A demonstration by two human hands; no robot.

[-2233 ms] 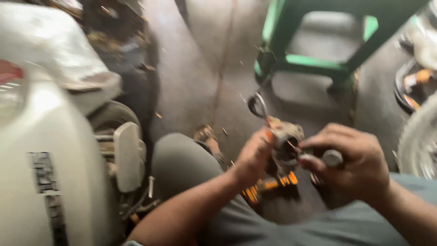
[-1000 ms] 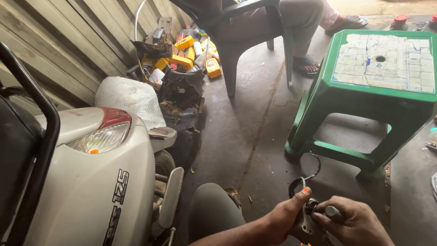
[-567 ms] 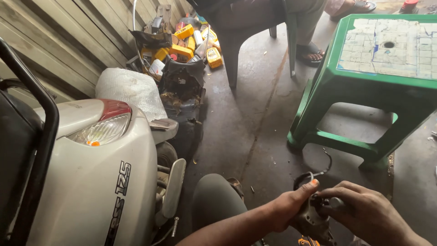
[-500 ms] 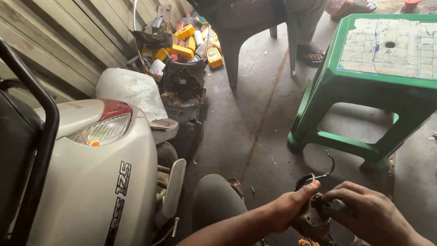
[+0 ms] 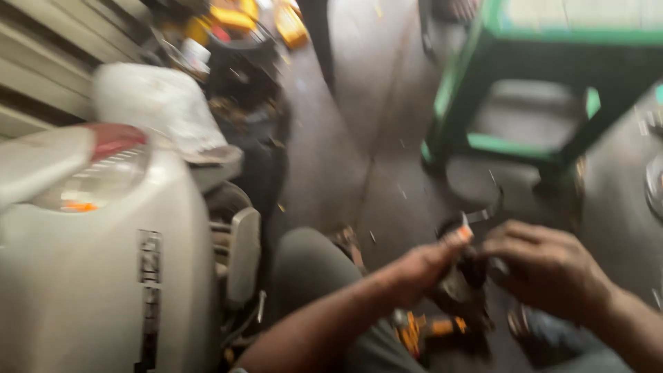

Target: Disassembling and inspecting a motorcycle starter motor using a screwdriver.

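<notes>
Frame is motion-blurred, so fine detail is limited.

Your left hand (image 5: 421, 266) and right hand (image 5: 545, 269) meet low in the view, over your lap, both on a small dark metal part (image 5: 461, 283). The part sits between the two hands, above your knee (image 5: 311, 269) and the concrete floor (image 5: 359, 159).

Left fingers (image 5: 456, 238): thumb and forefinger pressed together at the top of the part, pinching something small there; what exactly, I cannot tell. Right fingers (image 5: 504, 242): curled around the part's right side, closed on it. A thin wire or clip (image 5: 487, 214) sticks up from the part just above the fingertips.

Below the hands, an orange-and-black tool (image 5: 431, 328) lies near your leg.

Around you:
- White scooter (image 5: 103, 262) close on your left, with its red tail light (image 5: 114, 138) facing the camera.
- White sack (image 5: 152, 103) behind the scooter.
- Green plastic stool (image 5: 511, 76) ahead on the right, standing on the floor, well apart from the hands.
- Yellow containers (image 5: 238, 17) piled at the far top, blurred.
</notes>
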